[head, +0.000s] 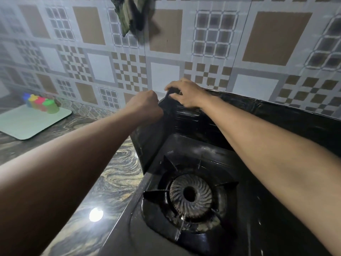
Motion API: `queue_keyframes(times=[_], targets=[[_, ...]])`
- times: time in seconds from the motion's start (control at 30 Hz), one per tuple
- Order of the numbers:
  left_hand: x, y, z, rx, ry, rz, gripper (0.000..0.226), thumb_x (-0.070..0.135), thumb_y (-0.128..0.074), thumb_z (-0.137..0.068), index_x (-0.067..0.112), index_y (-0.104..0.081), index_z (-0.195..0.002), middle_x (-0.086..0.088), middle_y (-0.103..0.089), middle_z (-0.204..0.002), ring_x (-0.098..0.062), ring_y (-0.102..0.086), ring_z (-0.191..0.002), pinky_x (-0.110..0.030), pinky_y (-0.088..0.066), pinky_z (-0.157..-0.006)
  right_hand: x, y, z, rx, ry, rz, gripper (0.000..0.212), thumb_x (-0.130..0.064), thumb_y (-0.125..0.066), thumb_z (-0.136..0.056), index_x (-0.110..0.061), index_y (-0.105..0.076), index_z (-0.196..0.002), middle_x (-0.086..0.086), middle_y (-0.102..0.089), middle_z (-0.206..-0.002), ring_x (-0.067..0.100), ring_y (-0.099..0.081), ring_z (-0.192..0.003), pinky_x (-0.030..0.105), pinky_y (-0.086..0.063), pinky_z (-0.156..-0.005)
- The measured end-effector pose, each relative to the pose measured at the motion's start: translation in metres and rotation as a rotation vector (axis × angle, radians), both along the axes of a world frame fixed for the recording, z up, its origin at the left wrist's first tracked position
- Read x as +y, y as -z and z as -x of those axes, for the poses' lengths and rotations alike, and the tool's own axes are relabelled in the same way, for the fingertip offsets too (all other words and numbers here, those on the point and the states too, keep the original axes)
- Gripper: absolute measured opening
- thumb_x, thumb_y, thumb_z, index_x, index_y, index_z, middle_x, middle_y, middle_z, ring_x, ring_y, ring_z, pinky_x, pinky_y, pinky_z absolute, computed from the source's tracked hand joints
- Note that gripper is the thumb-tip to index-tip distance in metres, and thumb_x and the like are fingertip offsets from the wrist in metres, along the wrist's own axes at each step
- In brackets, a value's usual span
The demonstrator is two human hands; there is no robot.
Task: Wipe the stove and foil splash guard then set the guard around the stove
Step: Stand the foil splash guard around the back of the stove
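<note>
A black gas stove (245, 209) with a round burner (191, 194) fills the lower right. A dark splash guard (258, 115) stands upright along the stove's back and left side, against the tiled wall. My left hand (145, 106) is curled on the guard's left panel near the upper corner. My right hand (184, 95) grips the top edge at the same corner, fingers bent over it. No cloth shows in either hand.
A marbled stone counter (114, 182) runs left of the stove. A pale green tray (27, 122) with colourful plastic cups (42, 103) sits at the far left. A dark green cloth (129, 13) hangs on the wall above.
</note>
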State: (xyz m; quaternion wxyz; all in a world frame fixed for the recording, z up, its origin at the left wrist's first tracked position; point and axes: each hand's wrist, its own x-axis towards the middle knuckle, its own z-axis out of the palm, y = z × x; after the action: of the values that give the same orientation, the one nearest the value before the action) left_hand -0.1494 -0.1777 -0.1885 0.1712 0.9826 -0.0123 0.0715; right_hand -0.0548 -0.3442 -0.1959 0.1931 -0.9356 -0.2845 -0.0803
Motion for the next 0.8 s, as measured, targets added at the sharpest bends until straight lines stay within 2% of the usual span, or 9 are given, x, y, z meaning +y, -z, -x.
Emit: queue_keyframes(times=[0.13, 0.27, 0.37, 0.53, 0.7, 0.8], targets=[[0.002, -0.001, 0.003, -0.005, -0.025, 0.015, 0.013, 0.015, -0.058, -0.082, 0.005, -0.066, -0.081, -0.012, -0.061, -0.072, -0.026, -0.06, -0.066, -0.034, -0.051, -0.055, 0.002, 0.003, -0.001, -0.048, -0.009, -0.024, 0.028, -0.038, -0.059, -0.096, -0.029, -0.062, -0.122, 0.005, -0.054, -0.117, 0.019, -0.054, -0.102, 0.028, -0.036, -0.083], [0.002, 0.0, 0.006, -0.012, -0.047, 0.02, 0.011, 0.015, -0.06, -0.084, 0.005, -0.063, -0.08, -0.011, -0.06, -0.072, -0.026, -0.058, -0.065, -0.033, -0.049, -0.054, 0.004, 0.004, 0.0, -0.074, 0.006, -0.038, 0.028, -0.043, -0.061, -0.093, -0.026, -0.063, -0.116, 0.003, -0.054, -0.109, 0.022, -0.056, -0.101, 0.028, -0.038, -0.08], [0.003, 0.0, 0.007, -0.023, -0.056, 0.023, 0.013, 0.016, -0.06, -0.085, 0.005, -0.064, -0.083, -0.012, -0.061, -0.075, -0.029, -0.061, -0.071, -0.039, -0.057, -0.063, 0.008, 0.005, 0.001, -0.076, 0.03, -0.045, 0.029, -0.046, -0.061, -0.092, -0.026, -0.062, -0.113, 0.002, -0.052, -0.107, 0.023, -0.055, -0.1, 0.029, -0.04, -0.079], [0.003, -0.002, 0.009, -0.003, -0.062, 0.02, 0.015, 0.015, -0.058, -0.086, 0.006, -0.056, -0.074, -0.012, -0.057, -0.072, -0.03, -0.058, -0.07, -0.034, -0.045, -0.057, 0.014, 0.006, 0.004, -0.092, 0.065, -0.035, 0.031, -0.047, -0.058, -0.093, -0.025, -0.061, -0.115, 0.004, -0.051, -0.114, 0.023, -0.054, -0.101, 0.03, -0.039, -0.08], [0.006, -0.004, 0.009, 0.006, -0.044, 0.013, 0.012, 0.015, -0.06, -0.087, 0.005, -0.064, -0.083, -0.012, -0.061, -0.075, -0.026, -0.059, -0.067, -0.031, -0.045, -0.052, 0.01, 0.0, 0.004, -0.029, 0.033, -0.037, 0.035, -0.051, -0.061, -0.09, -0.028, -0.063, -0.117, 0.001, -0.049, -0.11, 0.023, -0.055, -0.106, 0.034, -0.047, -0.089], [0.005, -0.004, 0.009, 0.003, -0.037, 0.0, 0.013, 0.015, -0.061, -0.087, 0.007, -0.061, -0.077, -0.011, -0.059, -0.073, -0.025, -0.057, -0.065, -0.03, -0.042, -0.05, 0.009, -0.004, 0.005, -0.041, 0.03, -0.034, 0.04, -0.055, -0.062, -0.089, -0.027, -0.064, -0.117, 0.0, -0.049, -0.109, 0.022, -0.055, -0.106, 0.034, -0.047, -0.088]])
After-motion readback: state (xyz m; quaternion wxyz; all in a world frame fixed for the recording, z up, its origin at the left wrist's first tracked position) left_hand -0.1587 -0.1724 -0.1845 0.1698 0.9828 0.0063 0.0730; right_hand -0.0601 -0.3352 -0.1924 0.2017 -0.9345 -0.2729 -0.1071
